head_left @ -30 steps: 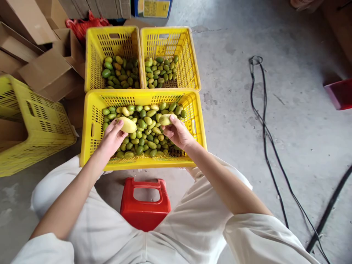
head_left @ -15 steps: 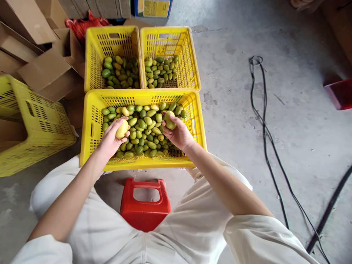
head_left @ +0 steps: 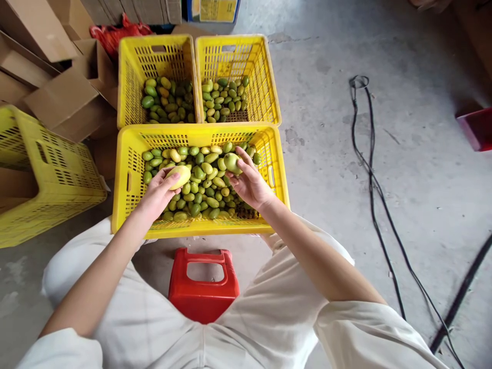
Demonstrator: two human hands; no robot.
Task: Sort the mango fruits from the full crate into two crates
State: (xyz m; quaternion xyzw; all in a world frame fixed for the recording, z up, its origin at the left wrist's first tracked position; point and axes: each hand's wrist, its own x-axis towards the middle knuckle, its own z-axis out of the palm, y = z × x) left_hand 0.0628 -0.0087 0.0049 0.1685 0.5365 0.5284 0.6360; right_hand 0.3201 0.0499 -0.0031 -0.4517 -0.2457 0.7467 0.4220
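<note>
My left hand (head_left: 158,190) is closed around a pale yellow mango (head_left: 179,177), thumb on top. In my right hand (head_left: 249,180) a green mango (head_left: 232,163) rests against the fingers and thumb. Both hands are over the near yellow crate (head_left: 123,205), which holds many small green and yellowish mangoes (head_left: 210,202). Behind it, side by side, stand a far left yellow crate (head_left: 129,82) and a far right yellow crate (head_left: 265,82), each with more mangoes in the bottom.
A red plastic stool (head_left: 203,302) is between my legs. Another yellow crate (head_left: 73,179) lies tilted at left, by cardboard boxes (head_left: 61,97) and a red plastic bag (head_left: 121,35). Black cables (head_left: 371,174) run along the concrete floor at right, near a red container (head_left: 476,129).
Both mangoes have been turned in my fingers. The yellow one now points to the right, and the green one has shifted slightly left as my right fingers spread.
</note>
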